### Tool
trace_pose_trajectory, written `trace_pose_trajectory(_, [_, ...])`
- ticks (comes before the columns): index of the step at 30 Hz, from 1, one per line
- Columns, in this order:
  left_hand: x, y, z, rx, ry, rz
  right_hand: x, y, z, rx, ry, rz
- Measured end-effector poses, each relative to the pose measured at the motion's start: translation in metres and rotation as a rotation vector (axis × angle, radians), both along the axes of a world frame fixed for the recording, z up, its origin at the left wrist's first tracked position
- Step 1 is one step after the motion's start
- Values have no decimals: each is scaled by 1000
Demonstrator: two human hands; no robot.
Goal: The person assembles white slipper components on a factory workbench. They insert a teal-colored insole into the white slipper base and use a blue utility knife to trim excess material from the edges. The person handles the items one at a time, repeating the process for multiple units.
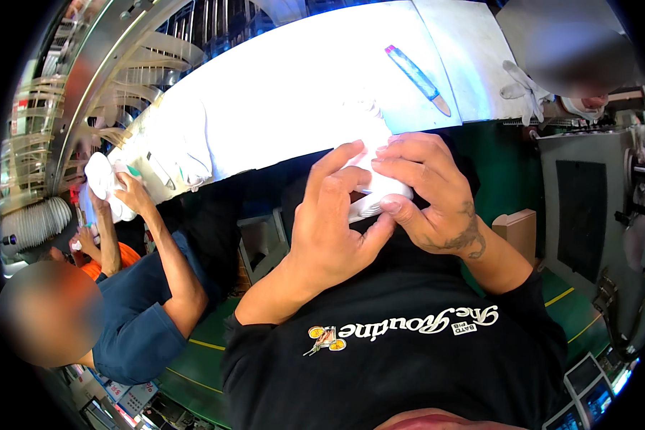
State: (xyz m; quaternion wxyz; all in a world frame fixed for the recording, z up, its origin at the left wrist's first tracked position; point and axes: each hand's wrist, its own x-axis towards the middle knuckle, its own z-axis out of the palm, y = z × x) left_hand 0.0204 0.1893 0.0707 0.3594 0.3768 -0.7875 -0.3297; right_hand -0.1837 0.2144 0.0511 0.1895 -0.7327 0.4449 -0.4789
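A bundle of white fabric (394,188) is between my two hands, over the near edge of the white table. My left hand (333,208) curls around its left side, with fingers bent over the top and the thumb low. From the right, my right hand (428,183) presses on the same bundle, its thumb along the lower side. The palms and part of the bundle are hidden by my fingers. Just beyond my fingertips, more white fabric (365,111) blends into the glare of the tabletop.
On the white table (287,86) lies a slim blue tool (416,73) with a pink end and brownish tip. White gloves (527,92) hang at the right edge. A co-worker (147,308) at left handles white fabric (104,175). A cardboard box (516,233) and grey machine (584,208) stand right.
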Motion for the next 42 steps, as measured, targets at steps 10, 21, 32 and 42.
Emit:
trace_pose_trajectory(10, [10, -18, -24, -313, -39, 96, -10, -2, -2, 77, 22, 38])
trace_pose_trajectory(21, [16, -13, -33, -62, 30, -32, -17, -5, -5, 113, -47, 18])
trace_pose_trajectory(32, [9, -26, -45, -219, 120, 5, -25, -7, -6, 68, -33, 99])
trace_pose_trajectory(42, [10, -42, -29, 17, -8, -74, -34, -13, -1, 77, -8, 140])
